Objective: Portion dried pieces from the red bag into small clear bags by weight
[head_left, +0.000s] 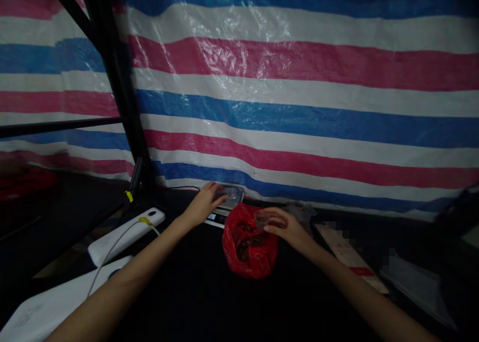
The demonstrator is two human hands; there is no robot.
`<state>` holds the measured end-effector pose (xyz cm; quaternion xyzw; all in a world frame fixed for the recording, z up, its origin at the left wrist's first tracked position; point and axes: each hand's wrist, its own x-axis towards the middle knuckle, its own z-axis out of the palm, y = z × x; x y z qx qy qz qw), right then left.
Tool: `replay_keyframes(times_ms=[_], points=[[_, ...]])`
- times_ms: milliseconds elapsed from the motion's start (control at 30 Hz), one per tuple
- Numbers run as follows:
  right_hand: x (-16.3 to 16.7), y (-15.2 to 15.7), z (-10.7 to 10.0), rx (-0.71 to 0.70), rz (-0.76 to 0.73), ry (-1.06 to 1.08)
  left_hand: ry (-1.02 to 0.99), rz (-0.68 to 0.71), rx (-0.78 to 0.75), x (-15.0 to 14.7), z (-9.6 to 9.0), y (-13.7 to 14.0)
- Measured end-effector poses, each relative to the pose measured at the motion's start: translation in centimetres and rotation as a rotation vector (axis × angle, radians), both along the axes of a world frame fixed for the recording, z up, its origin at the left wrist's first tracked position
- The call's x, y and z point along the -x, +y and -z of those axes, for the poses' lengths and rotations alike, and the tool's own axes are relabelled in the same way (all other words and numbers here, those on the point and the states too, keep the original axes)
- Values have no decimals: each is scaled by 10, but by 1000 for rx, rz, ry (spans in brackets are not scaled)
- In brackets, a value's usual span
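Observation:
A red plastic bag (231, 232) stands open on the dark table, with brown dried bits (245, 250) inside. My right hand (286, 226) grips a small clear plastic cup (261, 219) above the bag's right side. Just behind the bag is a digital scale (217, 217) with a small lit display. Over the scale reaches my left hand (205, 202), thumb and fingers apart, beside a clear plastic item (234, 195) lying on it. Whether those fingertips touch the clear item I cannot tell.
Two white power banks (129, 236) lie at left, with a white cable (112, 245). To the right are clear plastic bags (299, 212), a cardboard piece (346, 250) and a clear sleeve (415, 282). A black metal post (119, 92) rises before the striped tarp (299, 102).

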<state>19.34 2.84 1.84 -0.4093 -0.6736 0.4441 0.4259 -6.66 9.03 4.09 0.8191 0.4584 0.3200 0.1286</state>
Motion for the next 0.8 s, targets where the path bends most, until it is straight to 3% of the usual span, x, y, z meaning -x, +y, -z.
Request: replay_keyframes(times_ms=[100, 233, 333, 433, 567, 800], points=[[1, 17, -13, -26, 37, -14, 87, 149, -73, -6, 10, 48], [4, 48, -21, -89, 61, -56, 204, 181, 63, -14, 25, 84], [8, 72, -22, -155, 80, -140, 86, 219, 105, -20, 28, 84], [17, 90, -28, -280, 117, -281, -165, 281, 168, -24, 24, 74], [34, 96, -47, -562, 155, -564, -444, 395, 308, -29, 18, 62], [59, 78, -85, -1058, 36, -1223, -682, 452, 441, -31, 17, 60]])
